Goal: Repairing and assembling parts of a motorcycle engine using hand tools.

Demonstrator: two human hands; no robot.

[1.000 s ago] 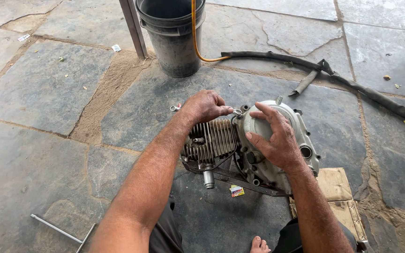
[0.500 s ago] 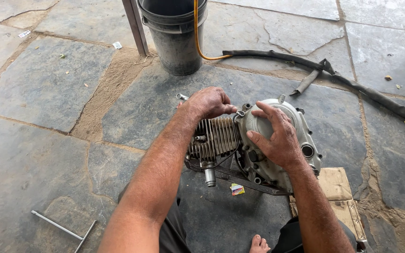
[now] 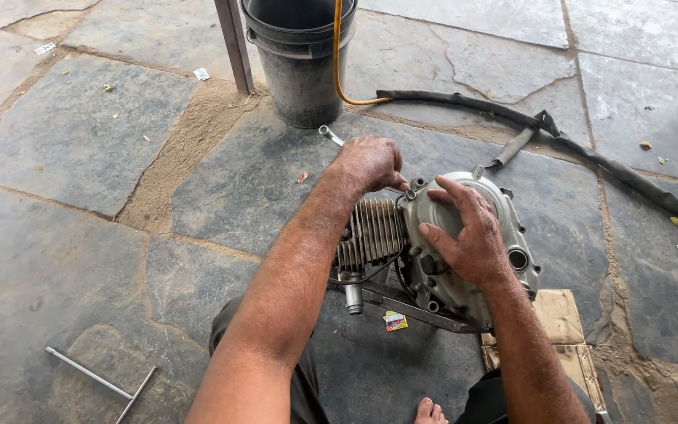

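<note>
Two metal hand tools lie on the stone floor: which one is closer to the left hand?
The spanner just past the left hand, beside the black bucket. The T-shaped bar lies far off, by the left elbow.

Soft even daylight, faint diffuse shadows, no glare, sharp focus, slight wide-angle edge distortion

dark bucket (image 3: 301,67), orange hose (image 3: 339,55), black rubber strip (image 3: 590,153), t-handle wrench (image 3: 103,383), flattened cardboard (image 3: 570,341)

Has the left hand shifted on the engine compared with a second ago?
Hardly. The left hand stays at the top of the engine, by the finned cylinder. Its fingers have curled shut into a fist, and a wrench now shows beyond it.
</note>
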